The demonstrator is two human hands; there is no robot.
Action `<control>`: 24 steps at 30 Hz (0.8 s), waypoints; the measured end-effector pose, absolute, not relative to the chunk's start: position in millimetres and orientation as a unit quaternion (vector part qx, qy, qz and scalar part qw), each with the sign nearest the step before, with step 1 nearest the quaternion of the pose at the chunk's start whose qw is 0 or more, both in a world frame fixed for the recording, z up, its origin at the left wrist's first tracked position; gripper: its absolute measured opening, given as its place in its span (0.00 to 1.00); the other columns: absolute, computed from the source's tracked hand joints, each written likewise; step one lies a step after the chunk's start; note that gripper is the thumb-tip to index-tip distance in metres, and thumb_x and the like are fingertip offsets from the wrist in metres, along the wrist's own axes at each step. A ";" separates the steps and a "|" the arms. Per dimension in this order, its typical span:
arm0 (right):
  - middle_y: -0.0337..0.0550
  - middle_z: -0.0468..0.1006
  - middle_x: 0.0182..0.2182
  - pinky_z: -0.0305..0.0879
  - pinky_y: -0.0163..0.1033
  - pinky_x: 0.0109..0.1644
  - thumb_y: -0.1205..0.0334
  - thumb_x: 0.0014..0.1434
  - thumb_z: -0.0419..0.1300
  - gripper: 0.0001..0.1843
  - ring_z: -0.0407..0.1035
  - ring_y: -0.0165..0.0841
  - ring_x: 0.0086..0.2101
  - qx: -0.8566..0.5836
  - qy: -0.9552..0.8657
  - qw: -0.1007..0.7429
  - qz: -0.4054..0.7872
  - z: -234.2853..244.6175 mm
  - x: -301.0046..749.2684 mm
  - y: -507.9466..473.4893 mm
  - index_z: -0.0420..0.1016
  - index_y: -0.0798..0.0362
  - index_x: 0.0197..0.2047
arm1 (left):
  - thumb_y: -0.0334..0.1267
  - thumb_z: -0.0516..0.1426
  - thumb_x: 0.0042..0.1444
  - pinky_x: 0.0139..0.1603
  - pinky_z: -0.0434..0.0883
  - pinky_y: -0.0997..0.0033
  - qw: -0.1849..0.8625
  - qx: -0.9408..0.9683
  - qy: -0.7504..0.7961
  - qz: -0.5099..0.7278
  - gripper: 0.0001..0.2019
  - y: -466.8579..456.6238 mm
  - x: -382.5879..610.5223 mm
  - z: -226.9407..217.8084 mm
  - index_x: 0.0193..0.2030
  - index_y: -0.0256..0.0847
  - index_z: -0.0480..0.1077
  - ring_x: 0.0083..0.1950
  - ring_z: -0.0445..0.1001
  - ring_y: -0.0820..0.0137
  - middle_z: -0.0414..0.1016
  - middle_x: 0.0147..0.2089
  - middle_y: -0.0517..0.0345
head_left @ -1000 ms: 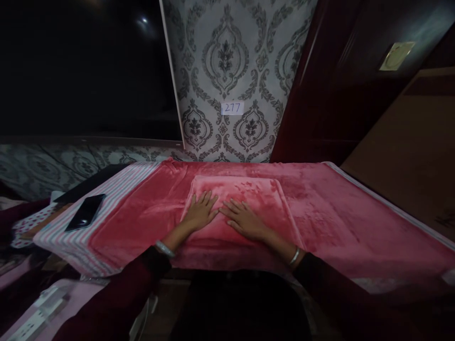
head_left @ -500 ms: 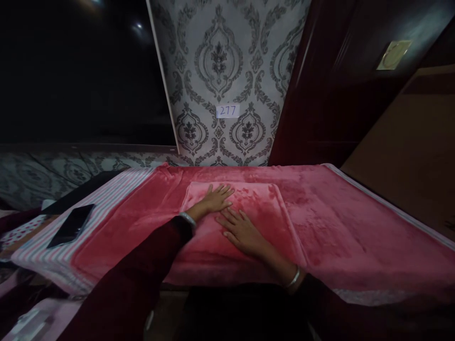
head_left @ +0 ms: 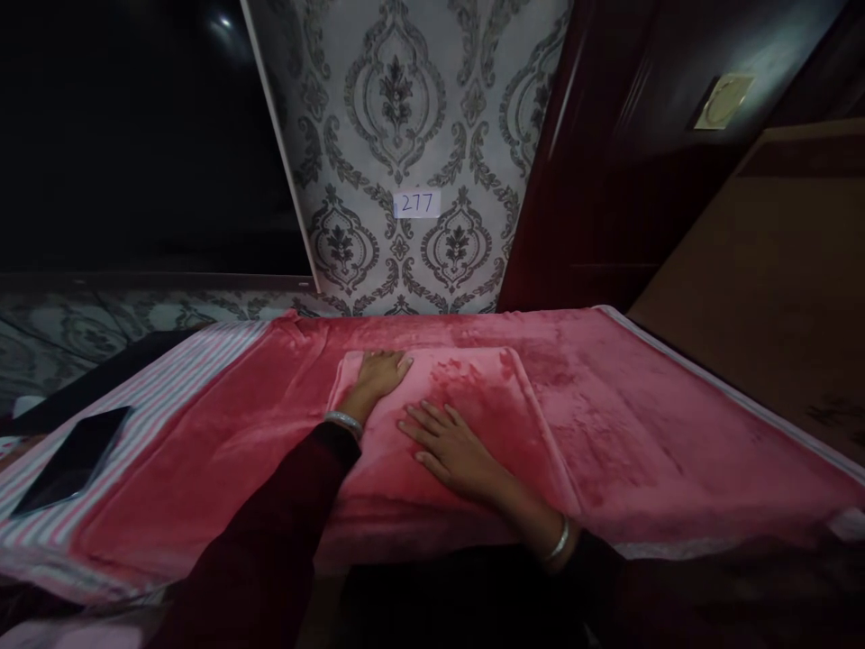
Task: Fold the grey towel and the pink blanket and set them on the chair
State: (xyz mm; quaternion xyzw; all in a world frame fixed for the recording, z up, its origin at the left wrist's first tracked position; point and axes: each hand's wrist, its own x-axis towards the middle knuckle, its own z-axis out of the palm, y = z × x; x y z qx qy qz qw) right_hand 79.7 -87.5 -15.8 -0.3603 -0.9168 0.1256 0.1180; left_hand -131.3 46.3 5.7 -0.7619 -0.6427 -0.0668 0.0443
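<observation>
A folded pink-red plush cloth lies flat near the middle of the table, on a larger spread of the same pink plush fabric. My left hand rests on the folded cloth by its far left corner, palm down, thumb out to the right. Nearer to me, my right hand lies flat on the middle of the folded cloth with its fingers spread. Neither hand grips anything. Each wrist has a silvery bangle and a dark sleeve.
A striped cloth covers the table's left side under the pink fabric, with a dark phone on it. Behind stand a large black screen and a patterned wall with a "277" label. A brown panel borders the right.
My left hand has slid left to the folded cloth's far left corner, away from my right hand. The right hand stays nearly in place. The whole view has shifted a little.
</observation>
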 end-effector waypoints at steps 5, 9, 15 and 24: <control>0.42 0.54 0.76 0.40 0.59 0.77 0.49 0.74 0.52 0.32 0.45 0.44 0.75 -0.335 -0.926 0.080 0.156 6.7 81.8 -74.0 0.57 0.43 0.77 | 0.49 0.42 0.72 0.71 0.59 0.44 0.042 -0.761 -0.643 -0.077 0.28 45.3 -131.5 7.6 0.67 0.40 0.71 0.67 0.72 0.50 0.75 0.66 0.42; 0.49 0.74 0.66 0.62 0.49 0.68 0.52 0.72 0.56 0.31 0.70 0.42 0.62 -0.380 -0.906 0.112 0.150 50.7 82.8 -32.1 0.62 0.48 0.75 | 0.50 0.42 0.72 0.70 0.59 0.44 0.043 -0.761 -0.643 -0.081 0.28 45.4 -131.3 7.9 0.66 0.40 0.72 0.67 0.72 0.50 0.75 0.65 0.41; 0.51 0.71 0.68 0.47 0.67 0.72 0.53 0.75 0.47 0.26 0.62 0.48 0.67 -0.578 -0.805 0.133 -0.019 37.7 93.8 20.9 0.69 0.47 0.70 | 0.51 0.42 0.73 0.69 0.60 0.48 0.054 -0.760 -0.643 -0.080 0.27 42.9 -130.2 7.8 0.64 0.41 0.72 0.66 0.72 0.52 0.77 0.64 0.42; 0.52 0.71 0.67 0.47 0.67 0.71 0.50 0.76 0.43 0.27 0.62 0.48 0.65 -0.587 -0.792 0.165 -0.024 -9.6 111.9 31.4 0.67 0.47 0.71 | 0.50 0.42 0.71 0.69 0.58 0.44 0.079 -0.711 -0.693 -0.088 0.29 41.2 -127.9 9.7 0.58 0.34 0.77 0.61 0.75 0.49 0.80 0.57 0.36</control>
